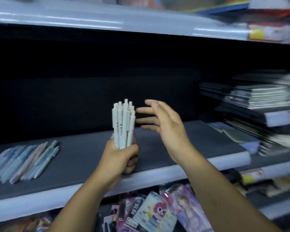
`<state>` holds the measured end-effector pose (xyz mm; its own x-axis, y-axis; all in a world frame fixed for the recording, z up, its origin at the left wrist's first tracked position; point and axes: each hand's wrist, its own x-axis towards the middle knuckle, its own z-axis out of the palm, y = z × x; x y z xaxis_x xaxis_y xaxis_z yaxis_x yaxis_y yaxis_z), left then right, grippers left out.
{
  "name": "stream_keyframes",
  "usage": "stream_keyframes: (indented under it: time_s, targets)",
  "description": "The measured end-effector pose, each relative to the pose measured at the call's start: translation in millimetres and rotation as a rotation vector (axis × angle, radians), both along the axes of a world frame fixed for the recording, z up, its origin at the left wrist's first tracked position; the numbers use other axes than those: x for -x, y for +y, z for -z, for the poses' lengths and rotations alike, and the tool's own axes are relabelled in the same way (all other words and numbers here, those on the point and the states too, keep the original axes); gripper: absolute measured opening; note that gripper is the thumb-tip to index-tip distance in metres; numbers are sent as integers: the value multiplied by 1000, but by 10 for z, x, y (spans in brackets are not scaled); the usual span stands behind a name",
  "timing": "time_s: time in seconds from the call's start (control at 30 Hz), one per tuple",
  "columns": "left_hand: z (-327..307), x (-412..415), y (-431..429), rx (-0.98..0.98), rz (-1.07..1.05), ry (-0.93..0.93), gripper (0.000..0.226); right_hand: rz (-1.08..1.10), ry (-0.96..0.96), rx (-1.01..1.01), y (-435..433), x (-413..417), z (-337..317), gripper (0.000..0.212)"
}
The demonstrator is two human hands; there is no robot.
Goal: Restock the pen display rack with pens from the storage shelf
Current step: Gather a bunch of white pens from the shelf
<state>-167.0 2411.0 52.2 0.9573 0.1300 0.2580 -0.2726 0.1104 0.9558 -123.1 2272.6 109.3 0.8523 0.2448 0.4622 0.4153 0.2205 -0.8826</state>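
Mostly we see the storage shelf [174, 144], a dark grey board with a pale front lip, its back lost in black shadow. Above it the upper shelf [74, 20] is smeared by blur and cut off by the top edge. At the far right a stack of dark notebooks [258, 96] is blurred too and runs out of frame. Below the lip, near us, glossy cartoon packets [151, 213] lie in a heap, partly hidden behind the two forearms [224, 190].

On the left of the shelf, loose pens [23, 161] in blue-grey and pink lie flat side by side. The row is cut off at the left and too soft for us to count.

The right hand [164, 124] is held with fingers straight and spread, just right of the bundle; we cannot tell whether the fingertips touch it. The left hand [119, 158] is wrapped around one bundle of white pens [123, 126], held upright over the shelf's near edge, and hides their lower ends. We count at least six button tops.
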Motion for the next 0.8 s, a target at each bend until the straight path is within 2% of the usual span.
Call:
stream_keyframes:
  time_s: [0.13,0.23,0.33,0.4,0.57,0.8]
  targets:
    - [81,109,-270,15,174,-32,27,374,-138,328,-598,309,252,17]
    - [137,178,-549,7,310,-27,23,623,-214,687,-980,651,416,21]
    - [259,310,-857,0,533,-8,25,845,-171,961,-1292,1153,539,34]
    - [355,469,-1100,-10,670,11,23,957,-123,1075,-1475,1521,627,34]
    - [585,1079,-1816,16,902,77,19,1176,30,1220,-1969,2509,816,34]
    - [713,2150,-3188,28,1275,89,21,1507,306,1271,-2938,4041,992,39]
